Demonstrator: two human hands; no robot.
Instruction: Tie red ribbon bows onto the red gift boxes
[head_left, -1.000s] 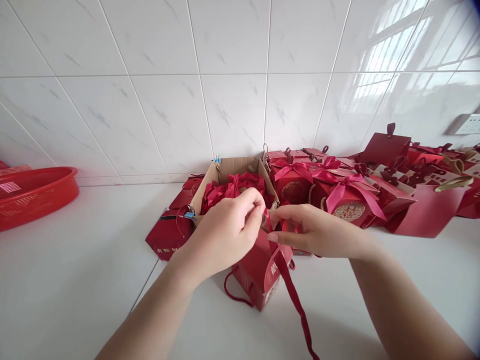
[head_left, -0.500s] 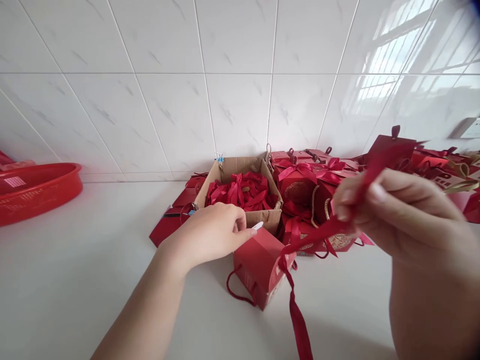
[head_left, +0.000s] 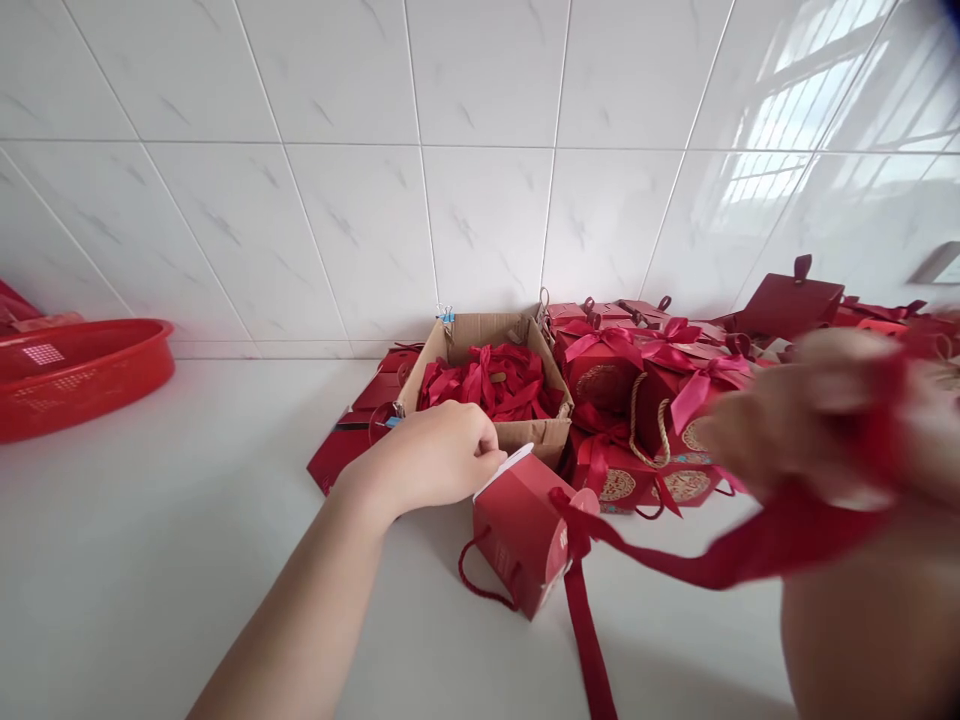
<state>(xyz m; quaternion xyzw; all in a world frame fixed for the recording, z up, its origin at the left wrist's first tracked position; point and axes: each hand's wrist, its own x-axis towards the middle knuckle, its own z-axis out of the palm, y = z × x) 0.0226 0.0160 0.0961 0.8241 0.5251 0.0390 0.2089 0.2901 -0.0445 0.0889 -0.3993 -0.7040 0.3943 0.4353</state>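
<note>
A small red gift box (head_left: pixel 520 525) with a twisted cord handle stands tilted on the white counter. My left hand (head_left: pixel 442 450) is closed at its back end, beside a white rounded edge; its fingertips are partly hidden. From the box's front trails a dark red ribbon (head_left: pixel 720 550), one end dropping towards the near counter edge. The other end runs up to my right hand (head_left: pixel 810 420), which is smeared by motion and closed around it at the right.
Behind the gift box sits a cardboard box (head_left: pixel 534 436) heaped with red ribbons (head_left: pixel 487 385). Several finished-looking red boxes with bows (head_left: pixel 600 345) crowd the right back. A red plastic basket (head_left: pixel 97 375) is at the far left. A tiled wall (head_left: pixel 487 220) bounds the back.
My right hand has moved right, and the ribbon that rose from the box now sags in a curve. The left hand stays at the box's back end, where more white edge shows.
</note>
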